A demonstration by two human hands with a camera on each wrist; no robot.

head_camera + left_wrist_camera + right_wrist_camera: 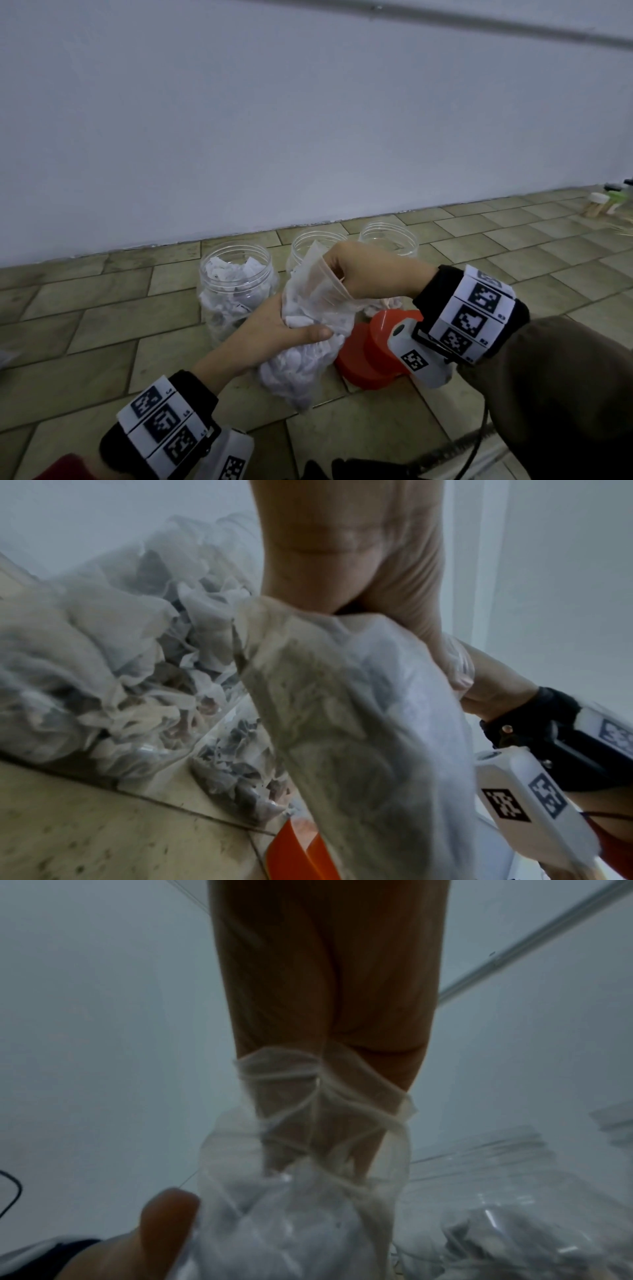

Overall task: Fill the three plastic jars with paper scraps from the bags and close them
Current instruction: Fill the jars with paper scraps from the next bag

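Observation:
Three clear plastic jars stand in a row on the tiled floor by the wall. The left jar point(236, 284) point(103, 669) is packed with white paper scraps. The middle jar point(308, 243) and the right jar point(390, 240) show open mouths; their lower parts are hidden. In front of them my left hand point(301, 329) point(342, 561) grips a clear plastic bag point(308, 349) point(359, 723) point(291, 1218) of scraps around its middle. My right hand point(329, 284) point(325, 1042) reaches down through the bag's open mouth, its fingertips buried in scraps. Red lids point(373, 346) point(291, 853) lie under my right wrist.
A pale wall runs close behind the jars. More white scraps point(390, 303) lie near the right jar's base. Small lidded containers point(597, 204) stand far off at the back right. A dark cable point(455, 448) trails along the floor at the lower right.

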